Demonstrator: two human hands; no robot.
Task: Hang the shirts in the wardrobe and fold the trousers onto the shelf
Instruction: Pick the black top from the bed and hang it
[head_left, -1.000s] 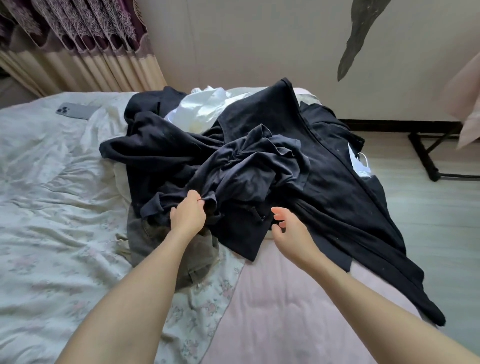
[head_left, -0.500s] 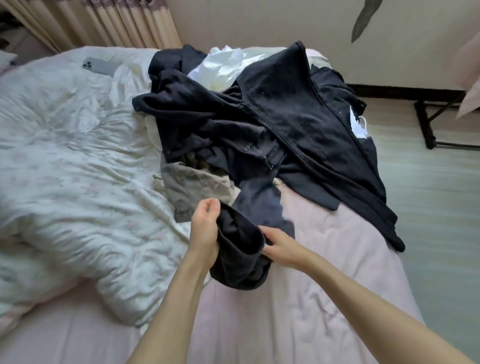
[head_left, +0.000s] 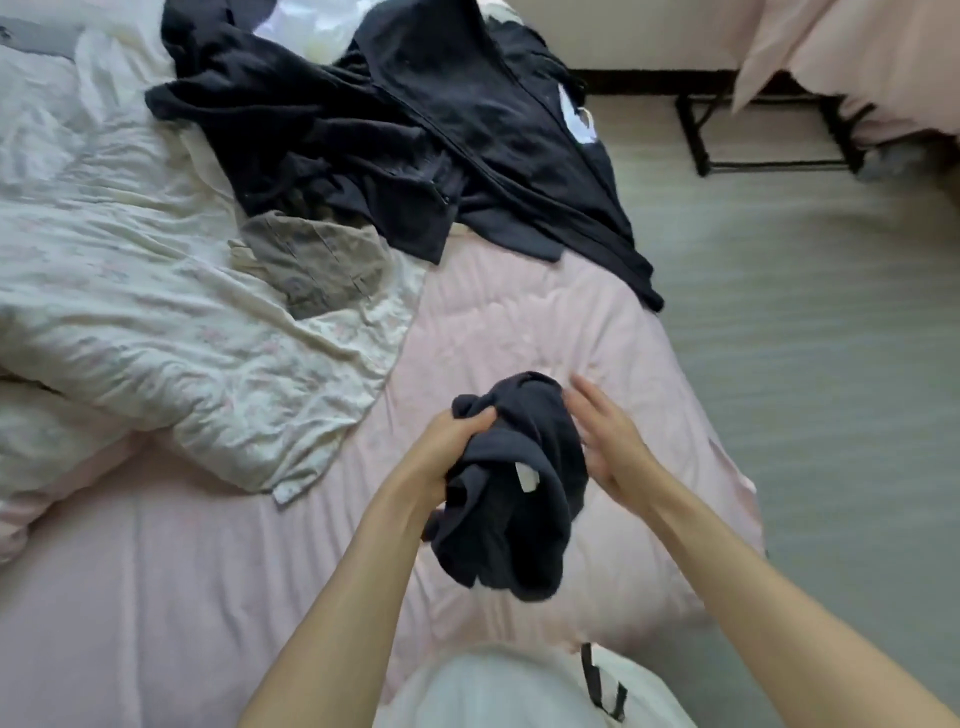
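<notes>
Left hand (head_left: 457, 441) grips the bunched dark garment (head_left: 511, 493); right hand (head_left: 605, 441), flat beside it, holds nothing, so the bundle may slip.

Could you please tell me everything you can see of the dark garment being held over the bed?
The dark garment is soft navy-black fabric, bunched and crumpled, with a small white label showing near its middle. It hangs in the air above the pink bedcover, apart from the clothes pile. The left hand grips its upper edge; the right hand, fingers straight, lies against its right side. Whether it is a shirt or trousers cannot be told.
</notes>
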